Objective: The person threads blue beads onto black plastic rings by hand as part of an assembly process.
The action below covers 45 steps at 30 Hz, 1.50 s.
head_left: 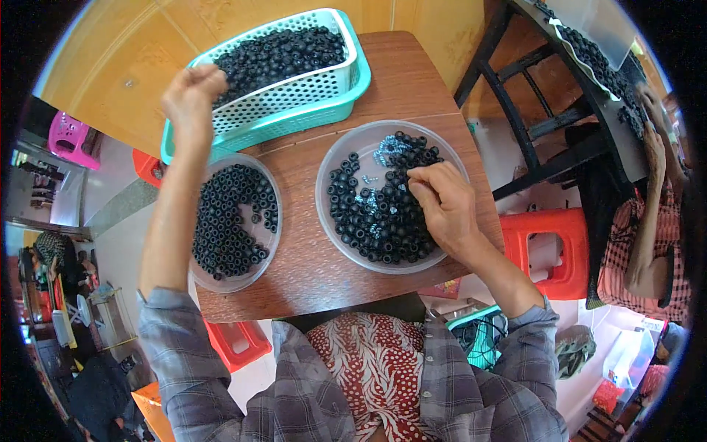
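Note:
My left hand (193, 94) is raised at the near left corner of the white perforated basket (276, 90), its fingers curled together. The basket sits inside a teal basket (359, 81) and holds a heap of small round black parts (283, 57). Over the right side of a round clear plastic tub (328, 236), my right hand (448, 202) pinches thumb and fingers together. What either hand grips, if anything, is hidden. Round black parts with holes (387, 239) fill this tub, with small shiny bluish metal pieces (394, 149) among them. A second clear tub (272, 269) holds black rings (228, 214).
The tubs and baskets stand on a brown wooden table (309, 250) against a yellowish panel (434, 44). Red plastic stools (556, 254) stand on the floor. At right, another person's hand (654, 151) rests by a dark table (589, 81) bearing more black parts.

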Motion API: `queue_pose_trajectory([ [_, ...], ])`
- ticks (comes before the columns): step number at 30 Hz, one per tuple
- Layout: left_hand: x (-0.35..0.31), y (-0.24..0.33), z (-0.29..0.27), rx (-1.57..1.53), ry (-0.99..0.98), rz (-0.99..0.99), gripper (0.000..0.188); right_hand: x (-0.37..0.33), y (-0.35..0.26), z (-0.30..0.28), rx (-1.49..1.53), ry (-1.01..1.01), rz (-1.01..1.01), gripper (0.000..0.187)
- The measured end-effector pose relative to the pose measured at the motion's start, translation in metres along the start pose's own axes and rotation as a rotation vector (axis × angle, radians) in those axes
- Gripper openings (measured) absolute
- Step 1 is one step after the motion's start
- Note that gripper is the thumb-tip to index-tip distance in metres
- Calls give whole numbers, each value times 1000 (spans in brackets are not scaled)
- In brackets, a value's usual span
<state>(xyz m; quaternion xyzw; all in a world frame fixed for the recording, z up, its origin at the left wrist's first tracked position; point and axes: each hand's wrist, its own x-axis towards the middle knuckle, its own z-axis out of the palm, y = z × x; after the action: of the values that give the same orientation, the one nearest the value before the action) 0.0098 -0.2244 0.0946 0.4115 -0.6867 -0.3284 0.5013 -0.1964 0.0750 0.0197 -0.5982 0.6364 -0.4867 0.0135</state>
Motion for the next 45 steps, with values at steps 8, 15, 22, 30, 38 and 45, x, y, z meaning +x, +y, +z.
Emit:
queue_pose_trajectory([
  [8,-12,-2,7,395,22,326,33,20,25,19,-64,-90,-37,10],
  [15,-110,34,39,-1,-395,-117,15,39,41,61,-249,-243,-41,5],
  [22,-155,37,40,-272,-438,-213,12,55,45,82,-353,-263,-126,8],
  [30,-188,32,43,-519,-346,-272,10,57,47,102,-419,-305,-85,6],
  [38,-203,27,41,-565,-292,-346,11,50,34,72,-271,-296,48,11],
  [45,-216,32,52,-625,-407,-517,17,26,-19,23,223,-414,327,17],
])
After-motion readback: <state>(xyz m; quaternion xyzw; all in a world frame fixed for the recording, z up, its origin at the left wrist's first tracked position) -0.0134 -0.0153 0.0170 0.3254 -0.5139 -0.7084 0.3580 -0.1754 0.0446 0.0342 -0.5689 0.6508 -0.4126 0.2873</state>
